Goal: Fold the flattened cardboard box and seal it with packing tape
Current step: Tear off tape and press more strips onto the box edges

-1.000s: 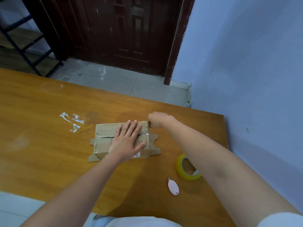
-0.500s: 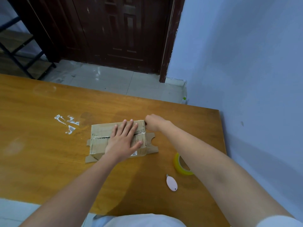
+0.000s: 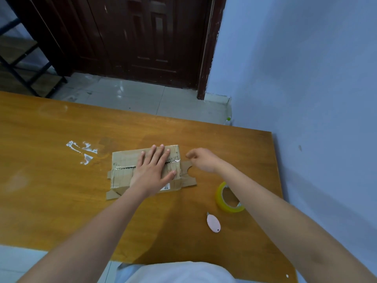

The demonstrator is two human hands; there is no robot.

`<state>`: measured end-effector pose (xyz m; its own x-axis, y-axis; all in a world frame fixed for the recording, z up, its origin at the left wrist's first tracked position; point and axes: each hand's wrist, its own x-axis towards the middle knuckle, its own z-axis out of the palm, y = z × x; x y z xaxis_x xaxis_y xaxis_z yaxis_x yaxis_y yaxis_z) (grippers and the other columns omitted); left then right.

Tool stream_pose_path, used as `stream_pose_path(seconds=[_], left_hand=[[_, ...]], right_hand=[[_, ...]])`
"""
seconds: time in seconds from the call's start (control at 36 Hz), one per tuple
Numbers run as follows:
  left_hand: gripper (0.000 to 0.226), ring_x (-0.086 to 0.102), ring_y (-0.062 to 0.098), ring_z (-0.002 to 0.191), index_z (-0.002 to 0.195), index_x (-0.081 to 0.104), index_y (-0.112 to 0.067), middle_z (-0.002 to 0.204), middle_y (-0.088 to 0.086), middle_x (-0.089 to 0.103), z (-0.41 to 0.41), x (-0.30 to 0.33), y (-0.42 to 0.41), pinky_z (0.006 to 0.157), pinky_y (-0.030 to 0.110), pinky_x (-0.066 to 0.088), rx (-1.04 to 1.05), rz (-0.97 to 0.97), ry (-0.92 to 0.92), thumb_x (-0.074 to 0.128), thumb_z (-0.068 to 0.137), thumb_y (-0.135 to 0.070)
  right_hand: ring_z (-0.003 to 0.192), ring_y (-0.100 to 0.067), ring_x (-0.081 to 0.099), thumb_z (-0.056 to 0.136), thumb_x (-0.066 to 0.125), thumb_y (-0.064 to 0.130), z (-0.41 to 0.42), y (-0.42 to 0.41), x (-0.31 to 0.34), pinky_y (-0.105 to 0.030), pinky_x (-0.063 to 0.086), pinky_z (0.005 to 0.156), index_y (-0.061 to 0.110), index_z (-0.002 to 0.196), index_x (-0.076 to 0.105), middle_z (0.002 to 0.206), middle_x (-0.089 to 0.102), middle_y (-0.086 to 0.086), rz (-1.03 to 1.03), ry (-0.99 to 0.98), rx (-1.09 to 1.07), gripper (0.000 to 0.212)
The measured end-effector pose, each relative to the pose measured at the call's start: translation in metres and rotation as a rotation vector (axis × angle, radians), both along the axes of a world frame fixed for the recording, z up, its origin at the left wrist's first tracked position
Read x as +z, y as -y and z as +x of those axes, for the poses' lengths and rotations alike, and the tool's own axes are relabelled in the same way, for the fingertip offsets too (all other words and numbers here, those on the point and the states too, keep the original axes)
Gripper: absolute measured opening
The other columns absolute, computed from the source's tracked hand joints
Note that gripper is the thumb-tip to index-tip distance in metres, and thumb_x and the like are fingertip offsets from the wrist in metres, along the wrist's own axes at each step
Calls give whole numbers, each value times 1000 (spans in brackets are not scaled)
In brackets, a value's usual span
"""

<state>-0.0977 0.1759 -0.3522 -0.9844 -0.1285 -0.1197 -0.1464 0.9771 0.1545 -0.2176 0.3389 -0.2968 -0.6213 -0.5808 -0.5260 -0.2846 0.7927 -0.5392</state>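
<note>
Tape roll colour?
Yellowish and translucent; the tape roll shows best in the head view, by the right forearm.

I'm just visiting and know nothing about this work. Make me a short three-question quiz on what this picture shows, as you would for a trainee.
1. True or false: the left hand lies flat on top of the cardboard box.
2. Which lies nearest the person? A) the tape roll B) the pink cutter C) the box
3. Fill in: the right hand holds ____.

Key
1. True; the palm and spread fingers press on the taped seam.
2. B; the cutter lies on the wooden table, just nearer than the roll.
3. Nothing; it hangs loosely curled beside the box's right end, touching neither box nor roll.
</note>
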Motion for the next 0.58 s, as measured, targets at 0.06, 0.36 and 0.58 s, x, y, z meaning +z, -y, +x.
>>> stream_pose_path(seconds=[0.06, 0.36, 0.58], left_hand=[[84, -14, 14, 144, 150, -1, -28, 158, -6, -7, 0, 0, 0, 117, 41, -7, 1, 14, -9, 1, 79, -73], [84, -15, 13, 144, 150, -4, -29, 158, -7, -9, 0, -1, 0, 117, 40, -7, 2, -5, -3, 0, 78, -73], [84, -12, 14, 144, 150, 0, -28, 158, -6, -5, 0, -3, 0, 117, 41, -6, 2, 8, -24, 3, 80, -73]], right_hand=[[124, -23, 50, 94, 45, 8, 6, -6, -3, -32, 39, 104, 9, 132, 50, 135, 53, -7, -48, 1, -12, 39], [120, -23, 47, 88, 52, 23, 45, -14, -26, -42, 43, 96, 16, 134, 45, 132, 49, -3, 45, -267, 238, 47], [112, -28, 50, 92, 45, 24, 60, -7, -25, -40, 36, 95, 8, 120, 51, 120, 54, -11, 160, -533, 340, 33]])
